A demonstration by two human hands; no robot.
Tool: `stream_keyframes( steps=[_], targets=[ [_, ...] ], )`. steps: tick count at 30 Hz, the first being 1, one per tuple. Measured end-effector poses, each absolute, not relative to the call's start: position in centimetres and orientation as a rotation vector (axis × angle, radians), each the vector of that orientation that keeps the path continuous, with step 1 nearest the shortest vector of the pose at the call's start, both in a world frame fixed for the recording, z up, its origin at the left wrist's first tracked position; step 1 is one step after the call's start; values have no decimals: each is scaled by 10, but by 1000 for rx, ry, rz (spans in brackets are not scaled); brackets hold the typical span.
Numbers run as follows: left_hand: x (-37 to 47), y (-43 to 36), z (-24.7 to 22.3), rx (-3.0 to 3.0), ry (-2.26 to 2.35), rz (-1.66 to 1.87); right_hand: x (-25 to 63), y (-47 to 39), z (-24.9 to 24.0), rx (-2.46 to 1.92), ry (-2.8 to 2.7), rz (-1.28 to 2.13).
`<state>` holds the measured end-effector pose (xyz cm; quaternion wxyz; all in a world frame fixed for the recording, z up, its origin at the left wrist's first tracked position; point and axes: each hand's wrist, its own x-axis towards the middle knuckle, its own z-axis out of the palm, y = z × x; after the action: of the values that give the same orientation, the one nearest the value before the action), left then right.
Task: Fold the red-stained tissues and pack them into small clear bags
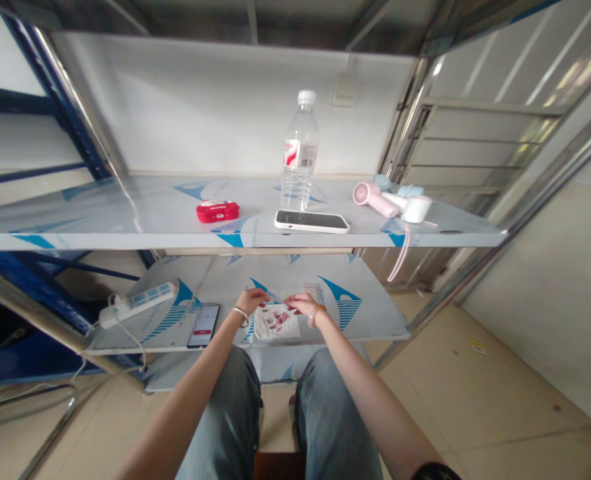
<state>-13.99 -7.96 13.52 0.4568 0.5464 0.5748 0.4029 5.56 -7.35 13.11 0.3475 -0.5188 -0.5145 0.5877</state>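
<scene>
My left hand (252,300) and my right hand (302,305) face each other over the middle shelf (375,313), with fingers pinched. A thin, pale strand (276,298) runs between the fingertips, each hand closed on one end; its exact kind is too small to tell. Just below the hands lies a crumpled white sheet (260,328), perhaps paper or plastic, with small red and pink pieces (280,321) on it. A phone (204,325) with a lit screen rests to the left of my left forearm.
A white power strip (145,300) with a trailing cable lies at the shelf's left. On the upper shelf (165,223) are a red case (218,211), a water bottle (299,160), a white-edged phone (312,221) and a pink handheld fan (374,198). That shelf's front edge overhangs behind my hands.
</scene>
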Motion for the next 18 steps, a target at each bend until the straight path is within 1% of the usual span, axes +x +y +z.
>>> stream_keyframes(
  steps=[5, 10, 18],
  targets=[
    [-139, -77, 127, 1438, 1426, 895, 58, -73, 128, -1365, -1433, 1502],
    [-138, -71, 119, 1410, 1311, 936, 56, -73, 122, -1323, -1512, 1493],
    [-139, -72, 127, 1518, 1434, 879, 49, -59, 110, -1322, -1651, 1390]
  ],
)
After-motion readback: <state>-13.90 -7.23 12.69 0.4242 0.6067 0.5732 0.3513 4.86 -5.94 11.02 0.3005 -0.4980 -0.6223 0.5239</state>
